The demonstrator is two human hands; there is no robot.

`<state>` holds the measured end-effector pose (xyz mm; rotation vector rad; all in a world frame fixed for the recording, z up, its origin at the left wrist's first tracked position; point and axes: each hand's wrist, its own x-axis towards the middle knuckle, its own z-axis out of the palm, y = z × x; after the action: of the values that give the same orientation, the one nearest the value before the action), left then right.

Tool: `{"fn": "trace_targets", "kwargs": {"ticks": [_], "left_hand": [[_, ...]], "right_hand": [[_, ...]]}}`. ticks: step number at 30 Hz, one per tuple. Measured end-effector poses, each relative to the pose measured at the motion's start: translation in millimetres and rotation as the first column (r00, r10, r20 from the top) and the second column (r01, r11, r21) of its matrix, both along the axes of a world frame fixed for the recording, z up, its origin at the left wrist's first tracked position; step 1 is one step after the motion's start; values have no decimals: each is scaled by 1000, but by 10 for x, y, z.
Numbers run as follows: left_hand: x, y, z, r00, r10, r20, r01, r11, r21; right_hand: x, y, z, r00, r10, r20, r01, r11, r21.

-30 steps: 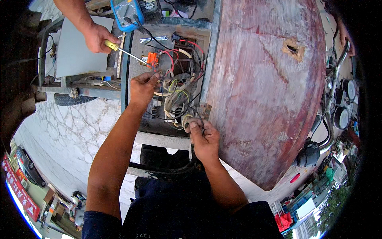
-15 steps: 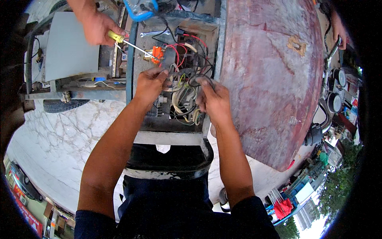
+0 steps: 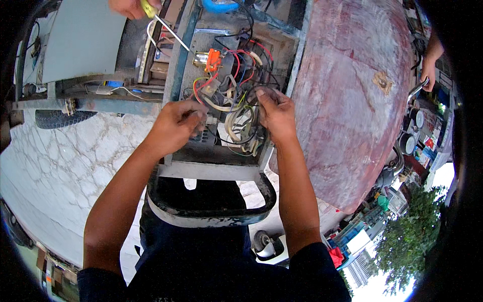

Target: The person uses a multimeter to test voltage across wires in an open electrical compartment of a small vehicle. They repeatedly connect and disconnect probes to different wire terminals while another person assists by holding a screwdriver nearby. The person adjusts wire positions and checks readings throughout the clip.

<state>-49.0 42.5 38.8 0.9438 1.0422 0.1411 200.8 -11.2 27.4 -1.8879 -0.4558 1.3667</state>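
Note:
My right hand (image 3: pixel 276 113) pinches a black wire (image 3: pixel 262 95) at the right side of a tangle of wires (image 3: pixel 234 123) in an open metal compartment. My left hand (image 3: pixel 176 126) is closed at the compartment's left edge, beside a finned metal block (image 3: pixel 205 137); what its curled fingers hold, if anything, is hidden. Red wires (image 3: pixel 207 86) run just above it. Farther off sits an orange part with brass-coloured metal (image 3: pixel 213 60). A co-worker's hand (image 3: pixel 132 7) holds a yellow-handled screwdriver (image 3: pixel 173 34), its tip at that part.
A wrench (image 3: pixel 213 31) and a blue device (image 3: pixel 220 5) lie at the far end. On the right is a large worn reddish panel (image 3: pixel 347 100); beyond it another hand (image 3: pixel 428 73) grips a metal bar. A curved black frame bar (image 3: pixel 211 217) runs before my body.
My left hand has drawn away from the wires, toward the left and nearer me. My right hand stays at the black wire. The whole view has shifted; the screwdriver tip remains at the orange part.

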Motion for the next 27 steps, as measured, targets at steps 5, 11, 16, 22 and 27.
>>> {"fn": "trace_targets", "kwargs": {"ticks": [5, 11, 16, 22, 27], "left_hand": [[-200, -173, 169, 993, -70, -100, 71, 997, 4], [63, -352, 54, 966, -253, -62, 249, 828, 502], [371, -221, 145, 882, -304, -361, 459, 729, 507], [622, -182, -9, 823, -219, -524, 549, 540, 638], [793, -175, -223, 762, -259, -593, 615, 573, 541]], "right_hand": [[-61, 243, 18, 989, 35, -146, -43, 998, -48], [-176, 397, -168, 985, 172, -9, -172, 984, 41], [-81, 353, -190, 985, 172, -28, -172, 985, 6], [25, 195, -253, 991, 65, -114, -61, 997, 39], [52, 191, -271, 980, 125, -155, -110, 989, 101]]}}
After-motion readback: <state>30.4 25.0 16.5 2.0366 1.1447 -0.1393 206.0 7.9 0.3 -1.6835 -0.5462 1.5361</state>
